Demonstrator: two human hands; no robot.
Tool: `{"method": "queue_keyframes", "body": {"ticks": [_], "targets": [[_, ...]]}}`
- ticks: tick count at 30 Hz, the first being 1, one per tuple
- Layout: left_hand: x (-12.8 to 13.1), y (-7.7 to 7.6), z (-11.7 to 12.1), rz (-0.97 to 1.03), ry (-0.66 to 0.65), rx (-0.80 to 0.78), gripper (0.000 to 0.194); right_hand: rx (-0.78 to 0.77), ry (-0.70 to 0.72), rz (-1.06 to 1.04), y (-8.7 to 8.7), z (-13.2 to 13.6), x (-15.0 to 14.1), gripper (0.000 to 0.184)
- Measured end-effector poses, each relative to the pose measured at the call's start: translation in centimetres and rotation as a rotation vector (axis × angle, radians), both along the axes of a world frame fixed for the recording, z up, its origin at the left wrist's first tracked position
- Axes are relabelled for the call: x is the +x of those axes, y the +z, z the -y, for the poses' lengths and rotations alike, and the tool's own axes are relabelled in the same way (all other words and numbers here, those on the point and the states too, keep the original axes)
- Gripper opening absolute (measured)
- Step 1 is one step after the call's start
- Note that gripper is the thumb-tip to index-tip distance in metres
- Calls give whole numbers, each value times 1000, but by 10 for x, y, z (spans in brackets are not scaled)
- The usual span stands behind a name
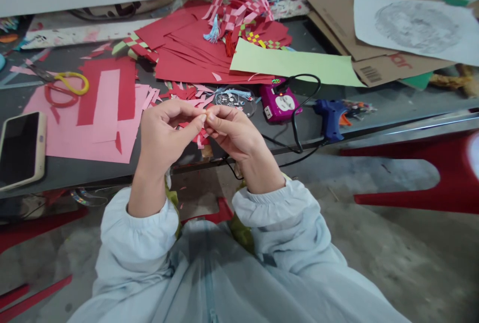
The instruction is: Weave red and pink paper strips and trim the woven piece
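Note:
My left hand (168, 131) and my right hand (235, 132) meet at the fingertips above the table's front edge. Both are closed in a pinch, thumb against fingers. Whatever sits between the tips is too small or too hidden to name. Just beyond them lies a clear round dish (239, 99) with small metal-looking bits and a light blue tassel. Red and pink paper scraps (183, 92) are strewn beside it. Left of my hands are pink paper sheets (75, 143), with red-and-yellow scissors (65, 88) on top.
A purple power adapter (279, 103) with black cables and a blue glue gun (331, 118) lie to the right. Red paper sheets (194, 53), a pale green strip (295, 66) and cardboard (337, 18) fill the back. A phone (22, 148) lies far left; red stools (449, 173) stand below.

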State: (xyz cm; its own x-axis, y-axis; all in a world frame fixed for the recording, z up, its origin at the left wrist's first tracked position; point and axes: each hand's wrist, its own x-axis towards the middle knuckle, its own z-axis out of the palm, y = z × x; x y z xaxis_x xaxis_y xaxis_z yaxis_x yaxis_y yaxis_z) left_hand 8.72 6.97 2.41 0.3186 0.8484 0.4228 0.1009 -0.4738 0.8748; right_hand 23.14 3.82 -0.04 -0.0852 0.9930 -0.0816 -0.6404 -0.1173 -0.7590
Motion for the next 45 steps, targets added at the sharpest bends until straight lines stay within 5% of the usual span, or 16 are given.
{"method": "queue_keyframes", "body": {"ticks": [24,45], "targets": [[7,0,3,-5,93,159,14,-103,8,-61,1,1,0,34],[9,2,6,-56,128,105,8,-121,33,-99,4,1,0,35]]}}
